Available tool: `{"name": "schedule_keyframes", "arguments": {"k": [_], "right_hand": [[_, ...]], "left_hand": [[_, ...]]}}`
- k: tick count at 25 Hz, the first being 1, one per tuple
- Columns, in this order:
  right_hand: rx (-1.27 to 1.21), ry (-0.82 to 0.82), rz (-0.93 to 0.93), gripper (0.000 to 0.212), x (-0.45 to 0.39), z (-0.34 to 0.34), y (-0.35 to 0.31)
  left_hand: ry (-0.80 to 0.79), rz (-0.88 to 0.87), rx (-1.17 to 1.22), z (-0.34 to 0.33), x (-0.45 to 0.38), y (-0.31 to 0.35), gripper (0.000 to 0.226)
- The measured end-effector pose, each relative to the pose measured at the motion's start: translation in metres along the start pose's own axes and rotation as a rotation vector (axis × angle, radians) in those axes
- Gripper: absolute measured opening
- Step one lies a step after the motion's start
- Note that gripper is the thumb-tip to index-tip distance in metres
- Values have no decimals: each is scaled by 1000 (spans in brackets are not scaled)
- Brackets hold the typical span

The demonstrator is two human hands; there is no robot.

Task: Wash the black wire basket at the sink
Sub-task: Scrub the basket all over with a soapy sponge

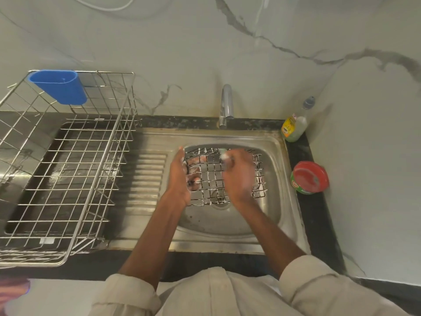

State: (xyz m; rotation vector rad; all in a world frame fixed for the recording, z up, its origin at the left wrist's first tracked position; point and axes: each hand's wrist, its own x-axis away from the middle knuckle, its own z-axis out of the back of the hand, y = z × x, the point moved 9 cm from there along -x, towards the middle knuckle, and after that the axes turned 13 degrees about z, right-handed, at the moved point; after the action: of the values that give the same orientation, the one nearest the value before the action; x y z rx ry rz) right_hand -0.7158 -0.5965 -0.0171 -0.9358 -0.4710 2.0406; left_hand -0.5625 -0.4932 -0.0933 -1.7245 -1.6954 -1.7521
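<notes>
1. The black wire basket (224, 176) sits in the bowl of the steel sink (276, 179), held above the drain, its grid streaked with white suds
2. The left hand (180, 176) holds the basket's left edge; the thumb side lies outside the wire while the fingers (193, 179) curl in behind the grid and show through it, foamy
3. The right hand (239, 174) lies over the middle of the basket with its fingers curled round a small pale scrubber (224, 155), which is pressed against the wire near the far edge; the hand is blurred, so the grip cannot be read more closely
4. Both forearms reach in from the near edge, with light sleeves (305, 279) rolled up above the wrists
5. The tap (226, 106) stands at the back of the sink, its spout over the far rim; whether water runs cannot be told
6. The ribbed draining board (148, 179) lies just left of the bowl
7. Further left, a large steel dish rack (68, 169) stands on the dark bench (319, 215), partly over the draining board, with a blue plastic holder (60, 87) hung on its far rail
8. At the bench's back right corner stands a bottle of green dish liquid (295, 126) with a yellow label
9. Nearer along the right side, just beside the sink rim, sits a round green tub with a red lid (309, 177)
10. A pale marbled wall (227, 46) rises behind and to the right
</notes>
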Motion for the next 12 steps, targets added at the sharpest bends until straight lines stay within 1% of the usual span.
{"name": "schedule_keyframes", "arguments": {"k": [1,2,3,4,5,6,9,10,12], "right_hand": [[-43,-45,168,14,5,-9,-33],[-65,-90,296,18,10,-15,-55],[-64,-117,372,21,11,-18,-61],[-50,-117,380,23,9,-14,-55],[-10,-98,317,25,8,-9,-34],[46,-71,201,26,7,0,-6],[122,-19,-209,24,11,30,80],[125,-27,-295,23,14,35,96],[132,-52,-388,22,21,34,106]], "left_hand": [[-17,5,-5,-5,-1,0,69],[-17,7,-18,-6,-1,-1,74],[-25,11,-12,-7,0,-1,75],[-4,14,-10,-4,0,-1,71],[11,7,4,-2,3,0,64],[39,5,14,4,0,0,60],[41,22,53,14,-5,-1,61],[31,21,50,15,-6,-3,62],[24,32,53,15,-8,-7,60]]}}
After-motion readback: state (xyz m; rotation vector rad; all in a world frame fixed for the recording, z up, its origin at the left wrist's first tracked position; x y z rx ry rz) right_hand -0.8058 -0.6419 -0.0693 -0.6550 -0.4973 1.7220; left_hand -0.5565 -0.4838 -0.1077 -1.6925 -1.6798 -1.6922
